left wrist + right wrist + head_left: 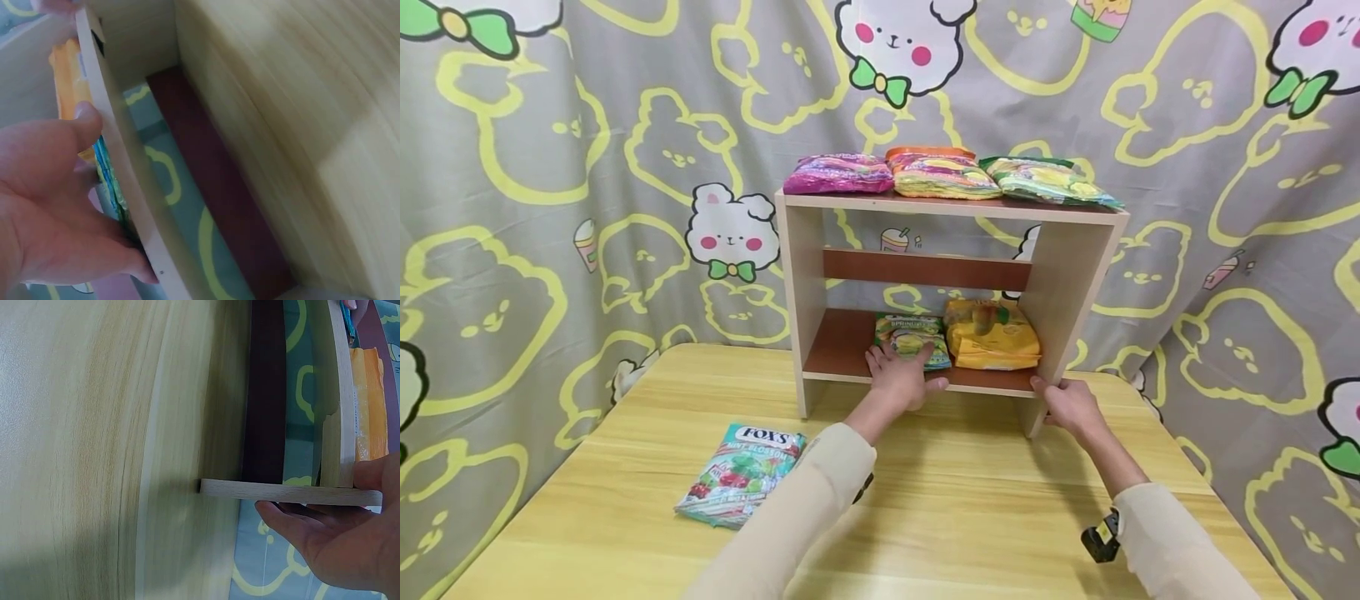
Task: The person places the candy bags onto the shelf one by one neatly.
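My left hand (901, 379) reaches to the lower board of a small wooden shelf (917, 385), its spread fingers on the front of a green candy bag (910, 329). In the left wrist view the thumb of the left hand (56, 194) lies near the board's front edge. Right beside the green bag sits a yellow-orange bag (996, 337), close to the right side panel (1075, 275). My right hand (1071, 408) holds that panel low on its front edge. The right wrist view shows the thumb on the panel's inner side and the fingers (290, 528) behind its outer side.
On the top board lie a purple bag (838, 175), an orange and pink bag (942, 175) and a green-yellow bag (1048, 181). A Fox's candy bag (741, 475) lies on the wooden table (955, 517), left of my left forearm. A patterned curtain (647, 183) hangs behind.
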Demonstrator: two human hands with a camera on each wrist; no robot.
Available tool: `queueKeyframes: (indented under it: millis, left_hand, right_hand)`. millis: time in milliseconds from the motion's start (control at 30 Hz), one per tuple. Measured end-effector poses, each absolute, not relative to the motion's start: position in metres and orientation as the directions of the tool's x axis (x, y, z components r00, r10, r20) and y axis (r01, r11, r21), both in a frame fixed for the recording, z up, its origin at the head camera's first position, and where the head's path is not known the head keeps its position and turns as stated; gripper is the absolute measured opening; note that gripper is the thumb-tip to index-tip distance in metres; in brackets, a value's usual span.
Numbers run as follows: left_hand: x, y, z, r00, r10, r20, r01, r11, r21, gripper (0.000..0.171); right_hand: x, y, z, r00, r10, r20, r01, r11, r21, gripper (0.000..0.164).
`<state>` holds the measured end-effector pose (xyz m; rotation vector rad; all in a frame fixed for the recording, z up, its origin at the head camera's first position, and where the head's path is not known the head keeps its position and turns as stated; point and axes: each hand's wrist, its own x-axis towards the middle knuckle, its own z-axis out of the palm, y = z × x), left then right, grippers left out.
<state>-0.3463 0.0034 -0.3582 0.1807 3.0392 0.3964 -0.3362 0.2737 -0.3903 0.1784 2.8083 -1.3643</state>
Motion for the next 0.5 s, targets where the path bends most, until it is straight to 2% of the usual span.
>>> queueKeyframes:
  millis: [167, 500]
  left_hand:
    - [-0.3499, 0.0031, -0.3614, -0.992, 0.123, -0.037, 0.107, 0.951, 0.291, 0.072]
    - [-0.3493, 0.0036, -0.3611, -0.99, 0.141, -0.027, 0.125, 0.94, 0.318, 0.085]
  right_hand:
    - [-0.3359, 0.2728, -0.3913, -0.993, 0.105, -0.059, 0.111, 0.612, -0.783, 0.07]
    - [-0.3348, 0.2728, -0.389, -0.993, 0.098, -0.063, 0.111, 0.621, -0.776, 0.072]
